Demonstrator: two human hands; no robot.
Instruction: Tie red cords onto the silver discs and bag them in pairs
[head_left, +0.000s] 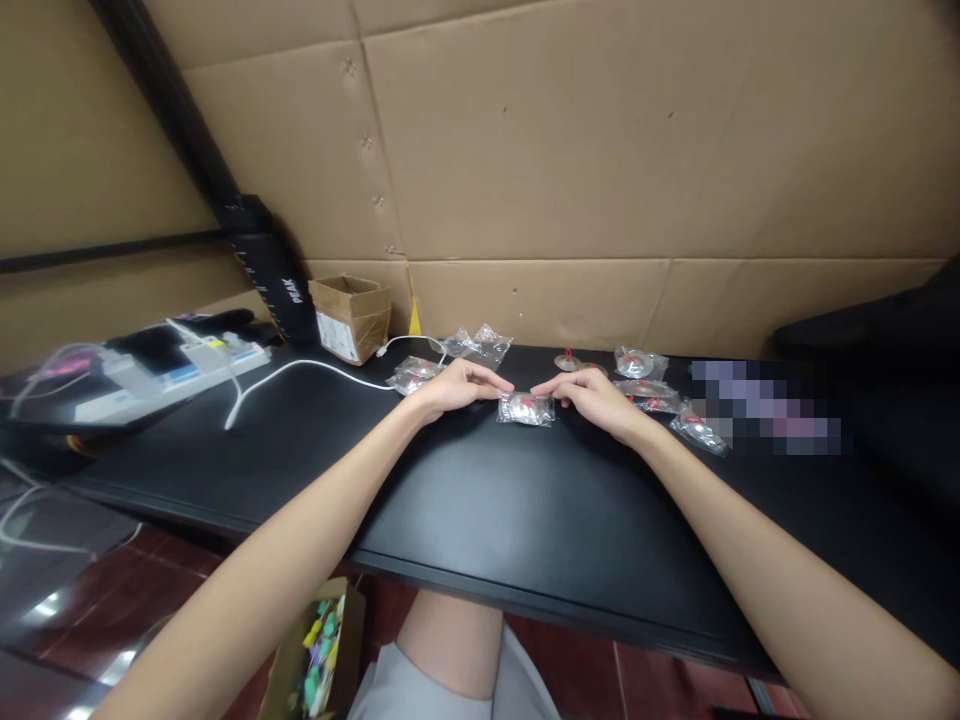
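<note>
A clear plastic bag [526, 410] with a shiny metal disc and red cord inside, like a small cymbal, lies on the black table in front of me. My left hand [459, 388] has its fingertips closed at the bag's upper left corner. At the upper right corner, my right hand [596, 400] grips with the index finger stretched along the edge and the other fingers curled. Beside my left hand lies another bagged piece [415, 374]. Just behind my right hand is an unbagged metal disc [568, 361] with a red loop. More bagged discs [651, 395] lie to its right.
Crumpled clear bags [480, 346] lie near the cardboard wall. An open carton [351, 318] stands at back left, with a white cable [315, 364] and a power strip [172, 385] nearby. Below the table edge is a box of colourful items [322, 640]. A blurred patch covers something at right.
</note>
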